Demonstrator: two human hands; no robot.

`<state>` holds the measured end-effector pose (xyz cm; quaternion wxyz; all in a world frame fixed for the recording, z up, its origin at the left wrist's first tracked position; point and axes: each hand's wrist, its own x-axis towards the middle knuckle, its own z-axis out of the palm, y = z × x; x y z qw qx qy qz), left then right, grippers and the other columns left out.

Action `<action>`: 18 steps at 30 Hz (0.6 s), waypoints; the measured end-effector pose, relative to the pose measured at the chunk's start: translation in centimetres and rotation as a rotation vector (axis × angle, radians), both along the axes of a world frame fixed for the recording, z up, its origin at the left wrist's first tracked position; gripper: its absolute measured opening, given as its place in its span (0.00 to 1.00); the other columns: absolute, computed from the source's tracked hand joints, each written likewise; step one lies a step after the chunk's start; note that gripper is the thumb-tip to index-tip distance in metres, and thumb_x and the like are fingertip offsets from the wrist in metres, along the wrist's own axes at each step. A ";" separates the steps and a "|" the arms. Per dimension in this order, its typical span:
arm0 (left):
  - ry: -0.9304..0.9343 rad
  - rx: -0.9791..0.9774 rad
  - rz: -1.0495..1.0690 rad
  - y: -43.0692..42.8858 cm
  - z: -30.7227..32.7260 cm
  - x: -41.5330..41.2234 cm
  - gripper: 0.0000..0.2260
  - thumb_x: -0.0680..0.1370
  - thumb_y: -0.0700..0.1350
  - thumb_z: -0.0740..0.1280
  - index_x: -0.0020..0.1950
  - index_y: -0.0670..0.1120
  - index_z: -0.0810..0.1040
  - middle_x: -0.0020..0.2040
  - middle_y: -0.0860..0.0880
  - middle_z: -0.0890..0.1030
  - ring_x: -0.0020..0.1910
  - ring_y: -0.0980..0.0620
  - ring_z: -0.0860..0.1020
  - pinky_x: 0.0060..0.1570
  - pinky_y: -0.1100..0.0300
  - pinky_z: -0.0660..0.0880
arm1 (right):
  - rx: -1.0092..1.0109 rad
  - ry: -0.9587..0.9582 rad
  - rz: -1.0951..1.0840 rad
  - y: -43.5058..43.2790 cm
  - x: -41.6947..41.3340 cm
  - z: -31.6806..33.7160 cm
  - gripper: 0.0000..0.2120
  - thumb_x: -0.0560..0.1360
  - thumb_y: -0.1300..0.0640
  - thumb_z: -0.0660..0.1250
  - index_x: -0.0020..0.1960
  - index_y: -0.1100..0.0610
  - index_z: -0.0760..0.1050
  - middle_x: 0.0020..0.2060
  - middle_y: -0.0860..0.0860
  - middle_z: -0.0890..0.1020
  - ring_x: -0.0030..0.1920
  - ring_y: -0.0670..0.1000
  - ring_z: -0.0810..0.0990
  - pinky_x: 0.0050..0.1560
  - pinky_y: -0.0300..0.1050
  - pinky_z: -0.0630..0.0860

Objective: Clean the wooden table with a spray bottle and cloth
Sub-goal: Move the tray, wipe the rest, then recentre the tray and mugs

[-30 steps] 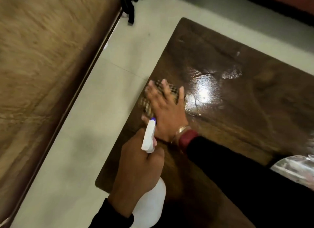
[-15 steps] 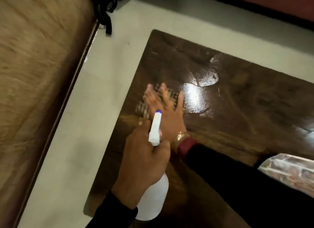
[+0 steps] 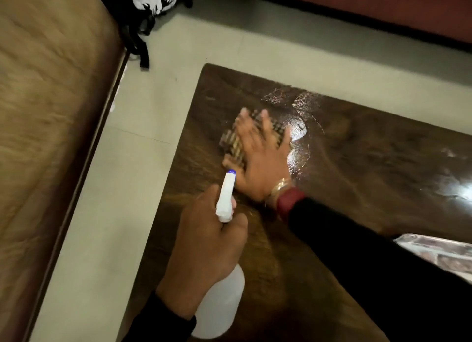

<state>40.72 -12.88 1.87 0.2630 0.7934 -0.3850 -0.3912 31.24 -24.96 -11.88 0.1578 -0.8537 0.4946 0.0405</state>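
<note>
The desk (image 3: pixel 357 168) is dark wood with a swirling grain, its near-left corner square-edged, and a glossy wet patch (image 3: pixel 297 135) shines on it just right of the cloth. The cloth (image 3: pixel 231 143) is a small woven piece in a brown-and-tan check, lying flat on the desk near its left edge. The right hand (image 3: pixel 258 158) lies open on top of it, palm down and fingers spread, blurred at the tips; a gold bangle (image 3: pixel 279 186) and a red cuff (image 3: pixel 290 201) sit at the wrist above a black sleeve. The left hand (image 3: pixel 207 242) is closed around the neck of the bottle (image 3: pixel 219 303), a smooth white translucent plastic cylinder with a white spray head and a blue nozzle tip that points toward the right hand, just short of it. The bottle hangs over the desk's near-left part. The floor (image 3: pixel 122 188) is pale tile.
</note>
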 end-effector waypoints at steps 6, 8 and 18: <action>0.038 -0.034 0.000 -0.3 -0.9 0.5 0.10 0.76 0.38 0.74 0.43 0.52 0.76 0.37 0.55 0.77 0.44 0.63 0.78 0.36 0.76 0.72 | -0.004 0.036 0.009 1.6 -8.1 0.5 0.39 0.78 0.29 0.53 0.85 0.45 0.53 0.85 0.43 0.47 0.84 0.53 0.42 0.72 0.83 0.45; -0.038 -0.054 -0.049 -0.3 -0.9 0.3 0.11 0.76 0.39 0.74 0.44 0.52 0.74 0.36 0.58 0.76 0.47 0.66 0.77 0.37 0.79 0.72 | -0.001 0.038 -0.232 -4.7 -8.0 0.5 0.40 0.79 0.28 0.52 0.85 0.45 0.51 0.85 0.43 0.45 0.84 0.54 0.42 0.73 0.83 0.42; -0.042 0.014 0.009 0.0 -1.7 0.7 0.07 0.75 0.38 0.73 0.44 0.46 0.75 0.34 0.54 0.75 0.35 0.51 0.77 0.36 0.72 0.73 | -0.018 -0.009 0.138 0.0 -0.4 -0.3 0.39 0.79 0.31 0.52 0.85 0.47 0.52 0.85 0.44 0.48 0.85 0.54 0.44 0.74 0.80 0.46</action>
